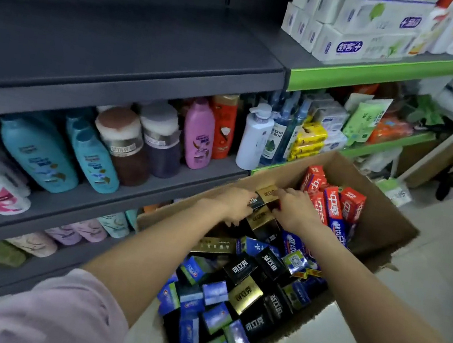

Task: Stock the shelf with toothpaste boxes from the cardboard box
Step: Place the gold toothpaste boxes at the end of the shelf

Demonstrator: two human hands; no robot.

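An open cardboard box stands on the floor beside the shelving, filled with several toothpaste boxes standing on end: black and gold ones, blue ones and red ones. Both hands reach into its far end. My left hand grips a black and gold toothpaste box from the left. My right hand pinches the same box from the right. The dark grey top shelf at upper left holds nothing.
The shelves below carry shampoo bottles, jars and pouches. White toothpaste cartons are stacked on the green-edged shelf at upper right. Soap and wipes sit beneath. Pale floor tiles lie to the right of the box.
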